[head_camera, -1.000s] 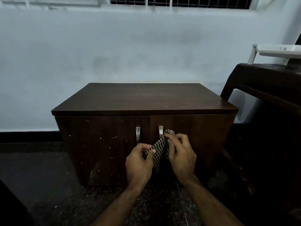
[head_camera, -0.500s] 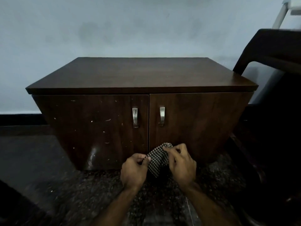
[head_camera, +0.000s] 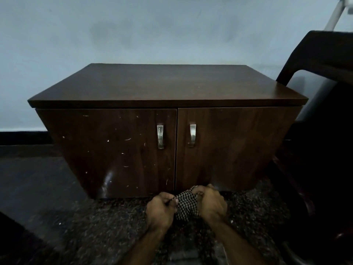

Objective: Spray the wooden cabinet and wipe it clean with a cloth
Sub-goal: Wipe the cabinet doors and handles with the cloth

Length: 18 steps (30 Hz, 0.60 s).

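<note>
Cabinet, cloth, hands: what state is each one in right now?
Cabinet: both doors shut, left door flecked with pale marks.
Checked cloth: bunched up, held between both hands.
Left hand: fingers curled, gripping the cloth.
Right hand: fingers curled, gripping the cloth.

A cabinet (head_camera: 168, 119) stands on the floor (head_camera: 76, 226) against a wall (head_camera: 133, 35). Before it, two hands (head_camera: 160, 211) (head_camera: 211, 203) hold a cloth (head_camera: 186, 206) between them. A chair (head_camera: 324, 77) stands right.
</note>
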### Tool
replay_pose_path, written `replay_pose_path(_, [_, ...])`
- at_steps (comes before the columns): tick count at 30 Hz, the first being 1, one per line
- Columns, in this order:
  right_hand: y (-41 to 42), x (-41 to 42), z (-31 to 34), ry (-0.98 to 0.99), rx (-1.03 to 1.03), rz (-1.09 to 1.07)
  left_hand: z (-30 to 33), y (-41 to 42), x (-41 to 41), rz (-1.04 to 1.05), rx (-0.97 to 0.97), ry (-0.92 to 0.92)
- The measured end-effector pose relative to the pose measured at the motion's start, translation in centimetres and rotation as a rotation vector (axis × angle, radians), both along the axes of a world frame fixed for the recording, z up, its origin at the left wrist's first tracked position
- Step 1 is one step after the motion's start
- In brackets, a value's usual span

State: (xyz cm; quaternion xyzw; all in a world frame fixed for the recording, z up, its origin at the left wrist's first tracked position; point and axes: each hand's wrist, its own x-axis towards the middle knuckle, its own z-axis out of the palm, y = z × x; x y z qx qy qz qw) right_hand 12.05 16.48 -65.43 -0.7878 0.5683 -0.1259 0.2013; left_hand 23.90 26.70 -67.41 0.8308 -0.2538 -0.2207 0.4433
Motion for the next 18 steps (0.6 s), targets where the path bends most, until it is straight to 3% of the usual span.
replay_pose_path(4, [0.2,-1.5,2.1,-0.269,-0.162,0.026,2.6,-0.2,-0.2,-0.007,-0.212,0.025])
replay_pose_path(7, [-0.3,-1.5,3.6,-0.578,-0.339,-0.015,4.8,-1.6,-1.0,-0.027,-0.392,-0.205])
replay_pose_path(9, [-0.8,-1.3,4.3,-0.737,-0.348,-0.047,5.8,-2.5,-1.4,-0.036,-0.46,-0.295])
replay_pose_path(15, [-1.0,-1.2,3.4,-0.738,-0.155,-0.246,5.2,-2.8,-1.2,-0.054,-0.469,-0.364])
replay_pose_path(18, [-0.9,-1.5,2.3,-0.488,0.012,-0.332,4.6,-2.1,-1.0,-0.039,-0.391,-0.32])
